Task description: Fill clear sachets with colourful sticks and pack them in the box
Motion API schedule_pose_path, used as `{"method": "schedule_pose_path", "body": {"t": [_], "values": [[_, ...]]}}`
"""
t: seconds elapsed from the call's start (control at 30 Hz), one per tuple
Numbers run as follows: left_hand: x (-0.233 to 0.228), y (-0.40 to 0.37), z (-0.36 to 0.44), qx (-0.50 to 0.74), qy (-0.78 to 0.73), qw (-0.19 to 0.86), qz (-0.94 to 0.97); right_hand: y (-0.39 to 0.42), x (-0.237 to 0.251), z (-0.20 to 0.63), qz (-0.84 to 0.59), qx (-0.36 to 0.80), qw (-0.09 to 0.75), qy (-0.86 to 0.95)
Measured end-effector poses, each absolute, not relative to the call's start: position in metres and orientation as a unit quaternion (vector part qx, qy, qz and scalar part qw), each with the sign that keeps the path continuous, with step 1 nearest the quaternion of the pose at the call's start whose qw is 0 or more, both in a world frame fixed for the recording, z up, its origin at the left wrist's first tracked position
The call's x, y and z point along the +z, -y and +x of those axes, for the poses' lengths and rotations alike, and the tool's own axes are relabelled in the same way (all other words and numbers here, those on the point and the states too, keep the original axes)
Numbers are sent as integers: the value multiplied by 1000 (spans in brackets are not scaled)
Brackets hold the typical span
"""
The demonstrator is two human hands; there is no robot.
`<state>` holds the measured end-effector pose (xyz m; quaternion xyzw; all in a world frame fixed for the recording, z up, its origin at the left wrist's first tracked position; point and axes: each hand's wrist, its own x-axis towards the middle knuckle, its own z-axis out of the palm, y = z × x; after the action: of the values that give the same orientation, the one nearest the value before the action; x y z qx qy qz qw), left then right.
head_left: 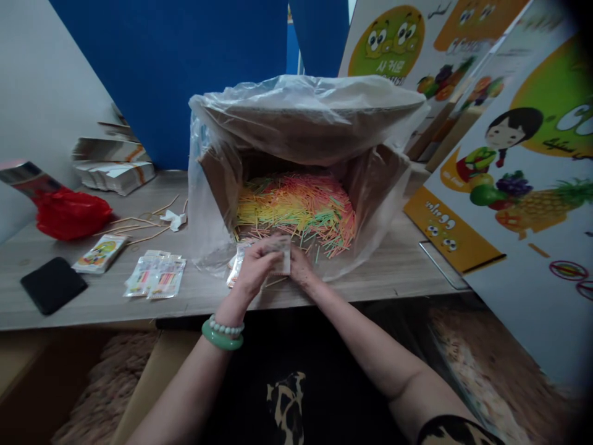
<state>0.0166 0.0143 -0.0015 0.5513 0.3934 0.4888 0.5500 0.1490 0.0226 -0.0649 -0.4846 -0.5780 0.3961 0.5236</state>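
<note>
A cardboard box (217,185) lined with clear plastic lies on its side on the wooden table (398,272), full of thin sticks (296,207) in pink, yellow, green and orange. At its mouth both my hands meet on a small clear packet (282,254). My left hand (254,267), with a green bangle and bead bracelet on the wrist, grips the packet from the left. From the right, my right hand (301,269) holds the same packet. More small packets (235,264) lie under my left hand.
Filled packets (156,275), a printed card (99,253), a black pad (53,284), a red plastic bag (69,213) and loose sticks (139,225) lie at left. Folded cartons (113,164) stand behind. Printed fruit-picture boxes (509,185) stand at right.
</note>
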Motion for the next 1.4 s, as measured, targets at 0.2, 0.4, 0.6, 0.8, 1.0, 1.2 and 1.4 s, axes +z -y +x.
{"method": "schedule_pose_path", "body": {"t": [0.2, 0.4, 0.6, 0.8, 1.0, 1.2, 1.4], "values": [[-4, 0, 0, 573, -381, 614, 387, -25, -56, 151, -511, 404, 528, 544], [-21, 15, 0, 505, -423, 667, 349, -23, -57, 154, -506, 385, 542, 549], [-20, 22, 0, 465, -385, 710, 363, -15, -54, 151, -506, 339, 497, 618], [-22, 22, -5, 464, -416, 679, 388, -15, -53, 148, -483, 371, 521, 598], [-23, 22, -3, 434, -409, 681, 425, -19, -53, 157, -455, 430, 586, 514], [-30, 18, -4, 450, -445, 654, 415, -12, -57, 160, -510, 353, 469, 629], [-33, 19, -5, 483, -448, 619, 428, -11, -38, 159, -480, 392, 565, 544]]}}
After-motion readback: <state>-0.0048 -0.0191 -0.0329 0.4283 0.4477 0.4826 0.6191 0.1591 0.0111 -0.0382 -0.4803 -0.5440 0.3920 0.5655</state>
